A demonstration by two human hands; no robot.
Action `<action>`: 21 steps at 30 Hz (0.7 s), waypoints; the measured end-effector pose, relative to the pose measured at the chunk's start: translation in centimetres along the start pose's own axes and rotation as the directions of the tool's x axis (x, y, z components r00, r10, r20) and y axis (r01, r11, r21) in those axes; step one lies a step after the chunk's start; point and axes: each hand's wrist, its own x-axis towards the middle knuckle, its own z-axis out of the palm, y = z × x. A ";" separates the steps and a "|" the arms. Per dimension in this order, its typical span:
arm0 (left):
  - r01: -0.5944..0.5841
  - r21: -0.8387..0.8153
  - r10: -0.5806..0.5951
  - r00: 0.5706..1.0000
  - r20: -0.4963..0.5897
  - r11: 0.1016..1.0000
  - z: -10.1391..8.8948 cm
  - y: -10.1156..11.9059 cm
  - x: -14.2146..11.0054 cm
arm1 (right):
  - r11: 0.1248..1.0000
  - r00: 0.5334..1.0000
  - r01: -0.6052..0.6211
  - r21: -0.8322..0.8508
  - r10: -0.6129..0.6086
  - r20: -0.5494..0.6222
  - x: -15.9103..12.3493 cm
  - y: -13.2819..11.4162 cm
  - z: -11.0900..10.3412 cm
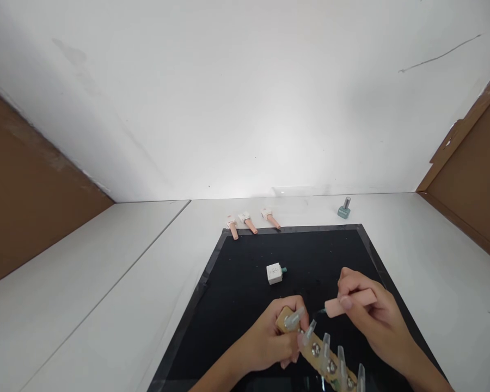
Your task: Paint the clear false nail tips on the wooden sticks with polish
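My left hand [275,337] grips one end of a tan nail display stand [310,354], which slants down to the right. Several clear false nails [325,348] stick up from it, with round metal studs between them. Pinched in my right hand [371,316] is a pink nail polish brush cap [349,303], its dark-tipped brush pointing left, close to the nails at the stand's upper end. Whether the bristles touch a nail I cannot tell. Beyond my hands a white polish bottle [274,273] lies on its side on the black mat, its green neck uncapped and facing right.
Three white polish bottles with pink caps [250,224] lie along the far edge of the black mat [240,272]. A teal polish bottle [343,211] with a silver cap stands at the back right. White wall behind, brown cardboard panels [469,179] at both sides.
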 end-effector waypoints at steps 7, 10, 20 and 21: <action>0.041 -0.003 -0.041 0.999 -0.019 0.999 0.0 0.3 0.2 | 0.977 0.995 -0.008 0.215 -0.012 0.094 -0.2 -0.1 0.4; 0.063 0.004 -0.063 0.998 -0.031 0.998 0.2 0.4 0.4 | 0.982 0.990 -0.034 0.187 0.008 0.138 -0.2 -0.1 0.4; 0.029 -0.006 -0.029 0.999 -0.016 1.000 0.0 -0.1 0.2 | 0.998 1.000 0.028 0.063 -0.028 0.002 -0.2 0.1 0.3; 0.021 -0.008 -0.021 1.000 -0.012 1.000 0.0 -0.1 0.2 | 0.996 1.000 0.025 0.085 -0.025 -0.006 -0.2 0.2 0.3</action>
